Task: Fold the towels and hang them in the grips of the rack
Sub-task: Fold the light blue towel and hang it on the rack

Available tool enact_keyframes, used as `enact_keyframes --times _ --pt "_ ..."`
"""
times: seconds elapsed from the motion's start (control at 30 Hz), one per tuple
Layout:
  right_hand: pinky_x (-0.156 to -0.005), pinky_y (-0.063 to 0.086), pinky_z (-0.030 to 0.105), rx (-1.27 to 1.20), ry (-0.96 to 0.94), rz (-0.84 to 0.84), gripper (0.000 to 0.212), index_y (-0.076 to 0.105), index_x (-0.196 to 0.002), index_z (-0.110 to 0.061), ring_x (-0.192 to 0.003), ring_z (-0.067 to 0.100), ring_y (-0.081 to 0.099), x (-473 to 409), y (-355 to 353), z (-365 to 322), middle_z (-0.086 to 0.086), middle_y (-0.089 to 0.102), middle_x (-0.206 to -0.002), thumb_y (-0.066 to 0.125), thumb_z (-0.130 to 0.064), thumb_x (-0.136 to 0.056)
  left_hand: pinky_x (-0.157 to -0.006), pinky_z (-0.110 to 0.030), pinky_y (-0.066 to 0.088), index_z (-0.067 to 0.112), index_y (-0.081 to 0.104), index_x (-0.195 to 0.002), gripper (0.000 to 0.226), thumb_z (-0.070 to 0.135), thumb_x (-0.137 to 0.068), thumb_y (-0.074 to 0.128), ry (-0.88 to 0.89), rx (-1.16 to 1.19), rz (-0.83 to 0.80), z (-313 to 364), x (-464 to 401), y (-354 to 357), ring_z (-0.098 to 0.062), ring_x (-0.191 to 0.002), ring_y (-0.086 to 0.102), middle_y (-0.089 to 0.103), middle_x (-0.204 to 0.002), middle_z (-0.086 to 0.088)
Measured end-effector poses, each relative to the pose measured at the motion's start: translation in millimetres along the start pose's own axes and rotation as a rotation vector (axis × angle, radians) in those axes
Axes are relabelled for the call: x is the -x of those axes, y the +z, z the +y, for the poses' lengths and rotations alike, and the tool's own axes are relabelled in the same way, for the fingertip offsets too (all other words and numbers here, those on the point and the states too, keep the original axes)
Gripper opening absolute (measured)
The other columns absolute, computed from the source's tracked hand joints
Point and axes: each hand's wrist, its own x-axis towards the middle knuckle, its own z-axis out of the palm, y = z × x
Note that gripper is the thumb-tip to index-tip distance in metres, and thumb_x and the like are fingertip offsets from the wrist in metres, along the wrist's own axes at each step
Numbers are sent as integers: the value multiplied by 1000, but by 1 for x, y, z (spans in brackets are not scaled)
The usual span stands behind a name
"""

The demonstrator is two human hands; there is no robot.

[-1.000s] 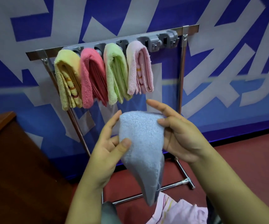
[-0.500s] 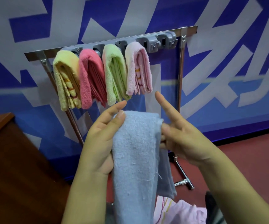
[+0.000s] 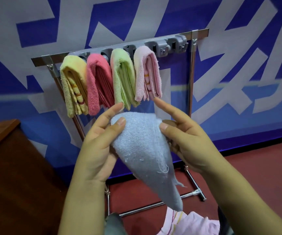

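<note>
Cloth heap at our lap, pale pink with stripes, cut off by the bottom edge; we cannot tell how many towels it holds.

Above it, our left hand pinches the blue towel at its upper left corner, thumb on the front. Our right hand pinches the upper right edge, thumb in front, index finger pointing up toward the hung row. The blue towel is held in the air between both hands, in front of the rack and below its bar, folded into a cone that tapers to a loose point with stray threads. We judge the fold unfinished.

Rack beyond: four grips filled, left to right, with the yellow towel, red towel, green towel and pink towel, each folded and draped. Two grey grips at the right end stand empty. So four done, one in hand, more possibly in the heap.

Filled grips are hidden by their towels. Brown table at left is cropped.
</note>
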Motion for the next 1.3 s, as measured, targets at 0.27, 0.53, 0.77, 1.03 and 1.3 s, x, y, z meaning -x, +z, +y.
enact_keyframes --times 0.27,0.53,0.77,1.03,1.3 --pt "-62 53 25 -56 22 25 54 60 -117 -36 -77 18 62 -3 -1 -2 24 61 -96 51 4 -82 -72 -26 55 23 67 -113 64 31 -53 85 45 26 -97 -2 -1 0 -17 -92 68 70 -100 -5" --pt "-71 47 33 225 -33 11 32 75 -83 -29 -74 21 58 2 0 -2 1 68 -79 61 -1 -78 -71 -28 55 24 66 -114 65 33 -53 87 49 7 -144 -1 0 0 -18 -90 68 69 -98 -5" --pt "-71 37 42 168 16 -32 31 64 -80 -30 -79 26 44 4 4 -7 20 52 -82 50 -5 -91 -75 -30 56 25 63 -118 72 37 -51 88 -24 -35 -134 -5 1 -5 -16 -92 66 68 -102 -3" --pt "-46 30 17 213 -35 199 51 62 -64 -24 -46 5 36 3 3 -12 -11 51 -53 41 16 -87 -66 -25 57 17 64 -106 40 4 -68 60 -22 14 -32 -8 -1 11 -13 -78 68 70 -89 -3" --pt "-63 48 25 -157 60 -170 54 42 -125 -59 -65 16 51 10 -11 -9 8 53 -73 67 -47 -78 -56 -21 55 15 65 -101 36 7 -67 59 -40 25 -67 4 -6 19 -11 -69 69 71 -80 -2"
